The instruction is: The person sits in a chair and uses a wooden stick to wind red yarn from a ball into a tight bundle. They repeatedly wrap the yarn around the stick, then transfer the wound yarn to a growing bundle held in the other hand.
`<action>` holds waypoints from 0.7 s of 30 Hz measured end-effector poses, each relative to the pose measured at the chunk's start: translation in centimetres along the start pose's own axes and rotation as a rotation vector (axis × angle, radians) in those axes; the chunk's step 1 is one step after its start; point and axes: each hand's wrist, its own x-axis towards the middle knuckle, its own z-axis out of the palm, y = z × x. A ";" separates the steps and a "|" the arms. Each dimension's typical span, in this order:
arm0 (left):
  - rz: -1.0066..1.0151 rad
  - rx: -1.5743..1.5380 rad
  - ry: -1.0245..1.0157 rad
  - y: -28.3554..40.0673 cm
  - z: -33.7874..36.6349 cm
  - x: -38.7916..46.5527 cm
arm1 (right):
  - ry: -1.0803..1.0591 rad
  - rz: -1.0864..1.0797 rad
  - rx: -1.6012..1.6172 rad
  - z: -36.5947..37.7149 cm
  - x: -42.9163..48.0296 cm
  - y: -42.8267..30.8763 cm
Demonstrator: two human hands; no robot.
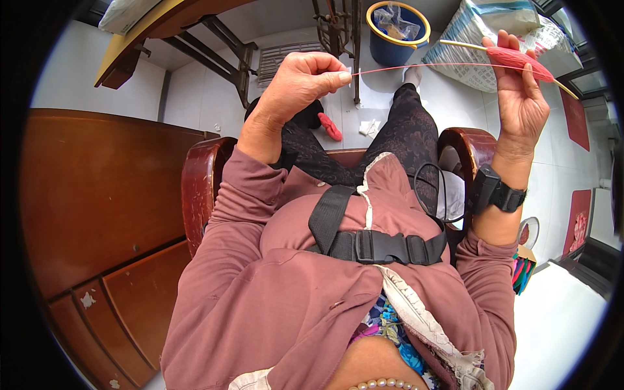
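In the head view my left hand (312,78) is raised, thumb and forefinger pinching one end of a thin pinkish-red thread (414,65). Nearly straight, the thread runs across to my right hand (519,105). There my fingers hold a pale slender stick (460,44) with a thick spindle-shaped winding of red thread (519,61) about its middle. Both stick ends project beyond the winding, and the stick slants down to the right. A red bundle (330,127), perhaps yarn, shows between my legs.
I sit in a wooden armchair (207,180). A wooden cabinet (112,195) stands left. Ahead are a table with a metal frame (239,73), a blue bucket (390,46) with a yellow rim and woven sacks (463,53). A black cable (443,183) loops by my right thigh.
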 end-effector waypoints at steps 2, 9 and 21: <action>0.006 0.000 0.008 0.1 0.2 0.0 | -0.093 0.058 -0.008 0.1 0.1 0.0; 0.021 -0.095 0.045 1.0 -0.1 -0.1 | -0.330 -0.315 -1.659 -0.7 -1.4 3.6; -0.022 -0.144 0.003 0.1 0.2 0.5 | -0.100 0.022 -0.299 -1.4 -0.1 0.5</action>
